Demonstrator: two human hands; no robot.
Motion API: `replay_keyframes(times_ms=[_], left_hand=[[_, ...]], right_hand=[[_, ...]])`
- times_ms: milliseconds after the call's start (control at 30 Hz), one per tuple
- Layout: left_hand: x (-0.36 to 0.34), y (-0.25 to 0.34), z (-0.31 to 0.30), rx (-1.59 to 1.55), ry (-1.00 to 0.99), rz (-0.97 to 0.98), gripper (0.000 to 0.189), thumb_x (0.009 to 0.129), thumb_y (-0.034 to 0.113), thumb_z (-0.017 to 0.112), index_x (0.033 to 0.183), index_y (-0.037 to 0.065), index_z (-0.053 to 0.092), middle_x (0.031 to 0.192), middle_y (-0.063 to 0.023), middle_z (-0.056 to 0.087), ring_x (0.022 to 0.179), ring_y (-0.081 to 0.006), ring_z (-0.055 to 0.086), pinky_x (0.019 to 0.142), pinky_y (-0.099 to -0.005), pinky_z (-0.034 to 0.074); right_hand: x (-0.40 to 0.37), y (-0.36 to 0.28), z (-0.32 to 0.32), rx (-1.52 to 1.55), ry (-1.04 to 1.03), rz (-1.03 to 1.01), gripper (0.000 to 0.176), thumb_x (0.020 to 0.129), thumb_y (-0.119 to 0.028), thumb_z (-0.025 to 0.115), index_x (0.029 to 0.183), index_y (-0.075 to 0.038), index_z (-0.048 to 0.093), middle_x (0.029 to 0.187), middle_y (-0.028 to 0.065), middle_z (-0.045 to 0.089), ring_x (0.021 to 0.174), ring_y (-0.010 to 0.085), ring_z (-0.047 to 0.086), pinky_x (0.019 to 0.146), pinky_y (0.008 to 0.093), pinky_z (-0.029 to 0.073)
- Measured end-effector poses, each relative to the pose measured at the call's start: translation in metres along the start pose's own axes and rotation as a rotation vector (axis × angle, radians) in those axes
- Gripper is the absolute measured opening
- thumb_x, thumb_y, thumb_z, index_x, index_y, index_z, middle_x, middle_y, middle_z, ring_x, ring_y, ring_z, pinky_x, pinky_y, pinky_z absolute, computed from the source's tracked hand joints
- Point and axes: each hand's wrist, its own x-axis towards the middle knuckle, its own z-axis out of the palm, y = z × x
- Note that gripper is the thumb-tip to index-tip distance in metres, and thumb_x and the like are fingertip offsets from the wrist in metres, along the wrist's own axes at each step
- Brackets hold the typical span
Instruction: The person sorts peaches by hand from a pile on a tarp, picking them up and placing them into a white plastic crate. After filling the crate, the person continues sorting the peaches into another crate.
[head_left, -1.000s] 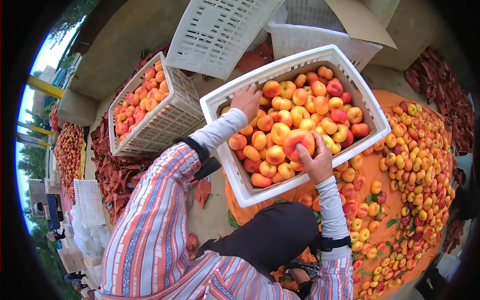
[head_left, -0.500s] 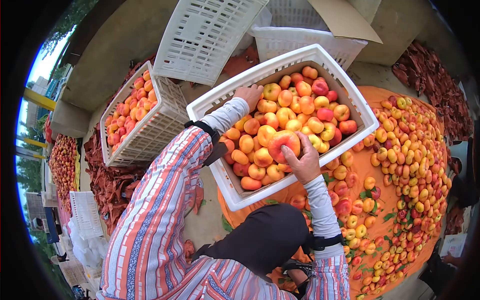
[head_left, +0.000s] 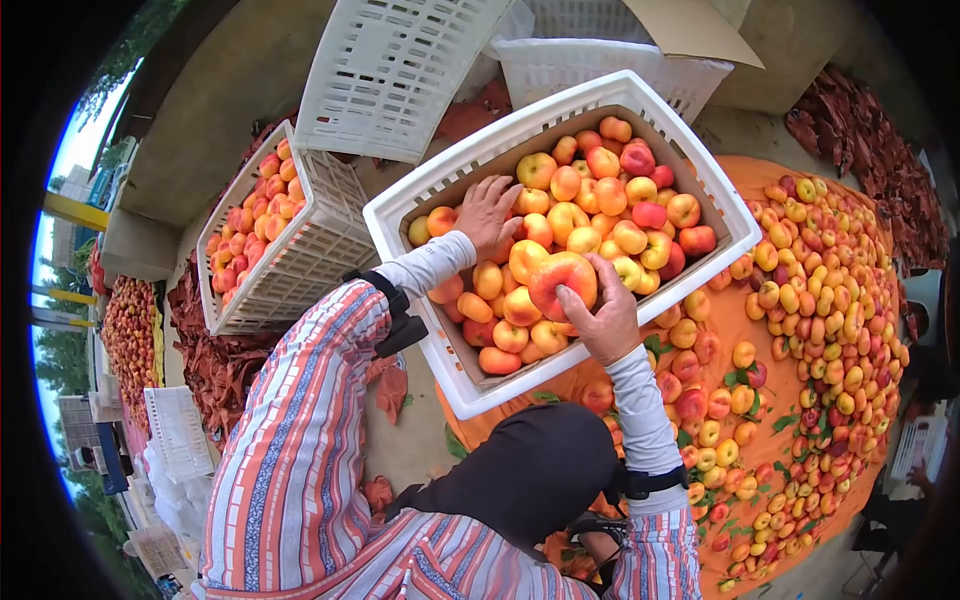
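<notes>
A white plastic crate [head_left: 477,402] stands in front of me, lined with cardboard and filled with yellow and red flat peaches [head_left: 567,218]. My right hand [head_left: 606,322] grips one large orange-red flat peach [head_left: 560,285] over the near side of the crate, thumb on its front. Near the crate's left side, my left hand [head_left: 487,215] rests on the peaches with its fingers spread and pointing away from me. Its palm faces down, so the fruit directly under it is hidden.
To the left stands another crate [head_left: 290,275] of peaches, with a tilted white crate [head_left: 385,75] behind it. More peaches [head_left: 830,320] lie spread over an orange cloth [head_left: 783,440] on the right. A white crate with cardboard [head_left: 695,35] is at the back.
My left hand has moved nearer to me and its fingers have spread over the peaches. My right hand still holds the large peach in about the same place.
</notes>
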Motion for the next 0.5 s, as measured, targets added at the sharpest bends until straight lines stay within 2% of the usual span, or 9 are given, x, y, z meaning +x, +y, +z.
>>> replay_keyframes(times_ms=[100, 200, 233, 333, 433, 500], left_hand=[[0.005, -0.005, -0.007, 0.131, 0.021, 0.161, 0.057, 0.080, 0.028, 0.054, 0.130, 0.007, 0.036, 0.132, -0.0187, 0.033, 0.125, -0.0360, 0.027, 0.104, -0.0447, 0.023], [0.004, 0.002, -0.007, -0.024, -0.053, 0.050, 0.057, 0.081, 0.028, 0.053, 0.131, 0.007, 0.035, 0.132, -0.0201, 0.034, 0.125, -0.0364, 0.028, 0.105, -0.0452, 0.022], [-0.003, 0.005, -0.005, -0.068, -0.004, 0.042, 0.058, 0.082, 0.030, 0.051, 0.132, 0.008, 0.033, 0.132, -0.0210, 0.034, 0.125, -0.0370, 0.028, 0.105, -0.0449, 0.022], [-0.026, 0.004, -0.013, 0.105, -0.096, 0.076, 0.064, 0.082, 0.034, 0.049, 0.136, 0.007, 0.027, 0.136, -0.0184, 0.030, 0.127, -0.0362, 0.024, 0.105, -0.0454, 0.020], [-0.019, 0.006, -0.013, 0.069, -0.126, 0.070, 0.066, 0.081, 0.035, 0.050, 0.136, 0.006, 0.026, 0.138, -0.0167, 0.028, 0.129, -0.0340, 0.022, 0.105, -0.0469, 0.019], [-0.015, 0.004, -0.020, 0.107, -0.258, 0.088, 0.065, 0.081, 0.035, 0.051, 0.136, 0.008, 0.028, 0.138, -0.0160, 0.029, 0.129, -0.0330, 0.023, 0.105, -0.0471, 0.019]], right_hand=[[0.001, 0.000, 0.000, -0.048, -0.004, -0.013, 0.052, 0.073, -0.027, 0.068, 0.111, 0.003, 0.049, 0.096, 0.0161, 0.060, 0.084, 0.0232, 0.062, 0.075, 0.0310, 0.049], [-0.003, -0.002, 0.000, -0.068, -0.001, -0.033, 0.053, 0.073, -0.028, 0.068, 0.111, 0.003, 0.049, 0.095, 0.0170, 0.060, 0.084, 0.0249, 0.062, 0.075, 0.0317, 0.049], [-0.001, -0.002, 0.000, -0.068, 0.011, -0.048, 0.053, 0.073, -0.028, 0.068, 0.112, 0.003, 0.049, 0.094, 0.0172, 0.059, 0.084, 0.0253, 0.061, 0.075, 0.0319, 0.049], [-0.002, -0.004, -0.001, -0.065, 0.005, -0.051, 0.053, 0.073, -0.030, 0.067, 0.112, 0.002, 0.049, 0.094, 0.0181, 0.059, 0.085, 0.0268, 0.061, 0.075, 0.0333, 0.049], [-0.002, -0.006, -0.001, -0.131, 0.005, -0.068, 0.054, 0.074, -0.031, 0.067, 0.113, 0.001, 0.048, 0.094, 0.0188, 0.060, 0.085, 0.0274, 0.061, 0.076, 0.0340, 0.049], [-0.004, -0.006, -0.001, -0.137, 0.011, -0.087, 0.054, 0.073, -0.031, 0.067, 0.113, 0.001, 0.048, 0.094, 0.0192, 0.060, 0.085, 0.0278, 0.061, 0.076, 0.0344, 0.049]])
